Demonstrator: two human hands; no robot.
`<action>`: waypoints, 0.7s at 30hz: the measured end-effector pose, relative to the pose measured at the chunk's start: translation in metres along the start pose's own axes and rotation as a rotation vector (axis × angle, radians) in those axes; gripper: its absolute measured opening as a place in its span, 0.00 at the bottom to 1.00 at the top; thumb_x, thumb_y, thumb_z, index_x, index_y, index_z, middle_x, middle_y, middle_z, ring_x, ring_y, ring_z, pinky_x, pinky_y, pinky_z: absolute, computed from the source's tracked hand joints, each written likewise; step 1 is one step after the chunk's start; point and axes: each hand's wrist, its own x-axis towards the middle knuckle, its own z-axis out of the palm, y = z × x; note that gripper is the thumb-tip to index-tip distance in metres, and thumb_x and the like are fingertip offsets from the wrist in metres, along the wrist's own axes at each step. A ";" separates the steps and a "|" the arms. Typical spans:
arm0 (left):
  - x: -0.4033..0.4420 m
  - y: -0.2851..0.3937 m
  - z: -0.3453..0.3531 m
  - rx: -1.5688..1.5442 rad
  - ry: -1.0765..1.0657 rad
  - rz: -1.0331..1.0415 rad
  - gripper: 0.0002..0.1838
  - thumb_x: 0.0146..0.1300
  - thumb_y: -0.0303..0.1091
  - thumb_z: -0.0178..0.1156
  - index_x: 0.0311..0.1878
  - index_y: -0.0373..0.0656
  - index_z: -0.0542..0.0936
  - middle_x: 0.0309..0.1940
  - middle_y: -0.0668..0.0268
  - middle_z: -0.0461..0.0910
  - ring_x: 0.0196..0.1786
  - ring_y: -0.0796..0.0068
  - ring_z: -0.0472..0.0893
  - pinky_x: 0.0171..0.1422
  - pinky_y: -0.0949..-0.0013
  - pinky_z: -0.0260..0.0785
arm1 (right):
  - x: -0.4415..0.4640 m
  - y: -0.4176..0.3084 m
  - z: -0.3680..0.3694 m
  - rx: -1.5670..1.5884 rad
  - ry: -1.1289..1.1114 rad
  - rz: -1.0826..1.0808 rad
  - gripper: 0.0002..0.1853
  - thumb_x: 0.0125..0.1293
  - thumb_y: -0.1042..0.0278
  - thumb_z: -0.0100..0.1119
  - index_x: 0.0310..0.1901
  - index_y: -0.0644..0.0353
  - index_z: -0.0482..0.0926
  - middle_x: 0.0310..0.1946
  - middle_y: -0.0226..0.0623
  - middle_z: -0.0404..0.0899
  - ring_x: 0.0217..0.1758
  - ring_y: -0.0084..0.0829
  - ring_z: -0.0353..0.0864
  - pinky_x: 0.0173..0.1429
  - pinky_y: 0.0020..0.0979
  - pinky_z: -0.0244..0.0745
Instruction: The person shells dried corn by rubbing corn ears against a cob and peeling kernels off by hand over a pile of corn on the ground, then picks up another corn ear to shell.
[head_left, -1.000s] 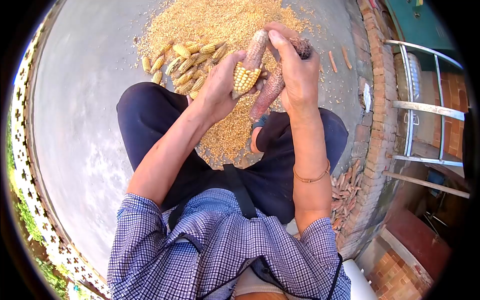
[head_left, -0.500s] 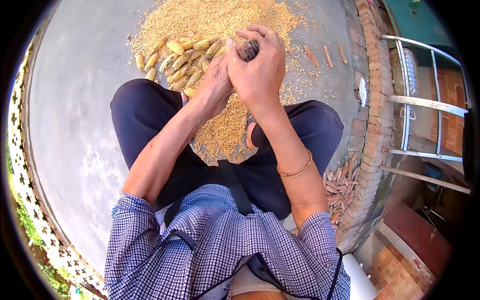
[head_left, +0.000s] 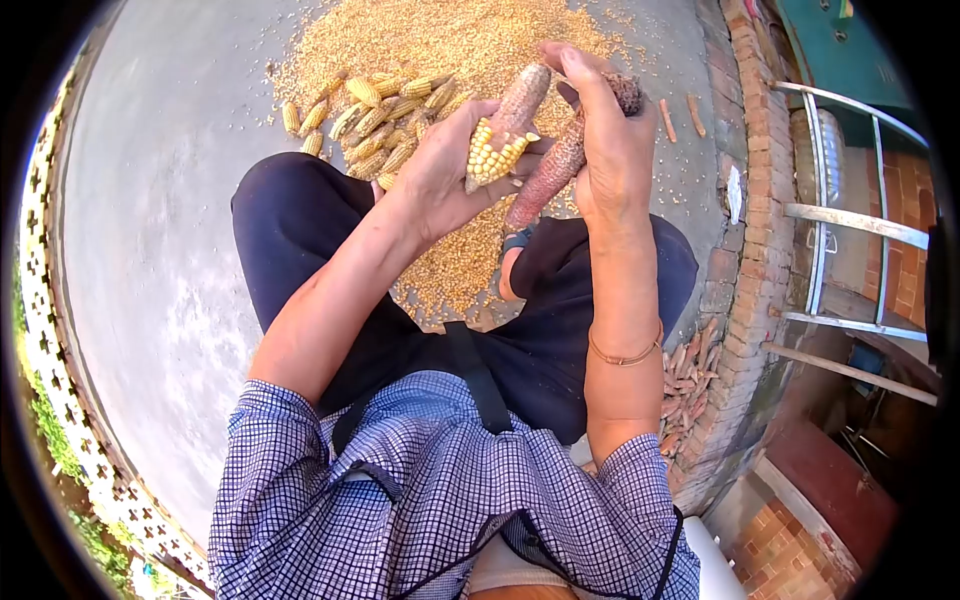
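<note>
My left hand holds a partly shelled corn cob; yellow kernels cover its lower end and the upper end is bare. A bare reddish corn cob rests in my right hand, slanting down to the left, its dark end showing beside the thumb. The two cobs are close together, a small gap between them. Below and beyond my hands, loose corn kernels lie on the ground between my legs. Several unshelled corn cobs are heaped just past my left hand.
A wide spread of kernels covers the far ground. Bare cobs are piled by my right knee, along a low brick edge. A metal railing stands at the right. Concrete floor stretches to the left.
My hands were pressed together around a cob and have now come apart. The right has moved right with the bare cob, and the partly shelled cob now shows in the left.
</note>
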 end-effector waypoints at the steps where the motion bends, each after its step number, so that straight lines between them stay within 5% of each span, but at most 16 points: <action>1: 0.001 0.001 -0.003 -0.022 -0.033 -0.010 0.18 0.75 0.42 0.43 0.54 0.39 0.75 0.44 0.58 0.81 0.46 0.63 0.81 0.52 0.60 0.76 | -0.003 -0.003 0.000 -0.028 -0.030 -0.025 0.12 0.66 0.68 0.60 0.44 0.68 0.84 0.47 0.40 0.84 0.54 0.28 0.80 0.61 0.30 0.70; 3: 0.000 0.003 -0.005 -0.063 -0.096 0.010 0.18 0.75 0.41 0.42 0.54 0.39 0.74 0.45 0.58 0.81 0.46 0.63 0.81 0.53 0.60 0.76 | -0.005 0.002 0.000 -0.053 -0.123 -0.090 0.14 0.65 0.67 0.61 0.47 0.68 0.84 0.51 0.42 0.83 0.58 0.29 0.78 0.67 0.30 0.65; 6: -0.002 0.008 -0.003 -0.121 -0.180 0.100 0.18 0.74 0.40 0.40 0.53 0.39 0.74 0.45 0.59 0.81 0.45 0.67 0.81 0.53 0.59 0.75 | -0.005 0.016 0.003 -0.269 -0.172 -0.374 0.18 0.59 0.59 0.70 0.42 0.68 0.84 0.42 0.41 0.85 0.55 0.33 0.79 0.61 0.35 0.70; 7: -0.006 0.004 0.008 0.139 0.138 0.189 0.18 0.76 0.42 0.41 0.54 0.42 0.73 0.45 0.60 0.80 0.48 0.69 0.81 0.54 0.60 0.77 | -0.007 0.016 0.005 -0.601 -0.194 -0.733 0.17 0.56 0.59 0.71 0.40 0.65 0.84 0.44 0.45 0.84 0.59 0.37 0.77 0.68 0.42 0.65; 10: -0.011 0.001 0.015 0.014 0.049 0.144 0.19 0.77 0.47 0.40 0.56 0.43 0.72 0.47 0.61 0.79 0.51 0.70 0.81 0.54 0.62 0.78 | -0.014 0.016 0.016 -0.861 -0.239 -0.903 0.17 0.53 0.60 0.72 0.39 0.63 0.84 0.41 0.43 0.84 0.54 0.39 0.80 0.69 0.46 0.63; 11: -0.015 0.000 0.015 0.100 0.057 0.145 0.21 0.78 0.49 0.38 0.59 0.42 0.70 0.49 0.61 0.79 0.52 0.70 0.81 0.55 0.63 0.79 | -0.015 0.020 0.017 -0.813 -0.246 -0.864 0.15 0.51 0.61 0.72 0.37 0.62 0.84 0.34 0.42 0.83 0.44 0.40 0.81 0.60 0.44 0.70; 15: -0.009 -0.014 -0.002 0.130 -0.012 0.017 0.30 0.75 0.60 0.35 0.62 0.47 0.71 0.55 0.61 0.77 0.55 0.71 0.80 0.58 0.62 0.77 | -0.022 0.019 0.026 -1.065 -0.049 -0.631 0.08 0.55 0.65 0.71 0.33 0.58 0.84 0.27 0.40 0.82 0.32 0.37 0.82 0.43 0.36 0.76; 18: -0.006 -0.015 0.018 0.182 0.154 0.118 0.22 0.78 0.50 0.37 0.58 0.44 0.72 0.51 0.58 0.78 0.46 0.69 0.82 0.49 0.61 0.77 | -0.009 0.034 0.022 -0.634 -0.013 -0.571 0.12 0.53 0.64 0.72 0.32 0.64 0.83 0.23 0.41 0.78 0.29 0.40 0.78 0.39 0.38 0.72; 21: 0.002 -0.007 0.012 0.080 0.076 0.150 0.21 0.77 0.46 0.38 0.55 0.38 0.72 0.48 0.59 0.79 0.45 0.67 0.81 0.50 0.60 0.75 | -0.008 0.013 0.015 -0.127 -0.038 -0.323 0.09 0.61 0.69 0.67 0.38 0.66 0.83 0.32 0.39 0.84 0.35 0.28 0.83 0.44 0.29 0.76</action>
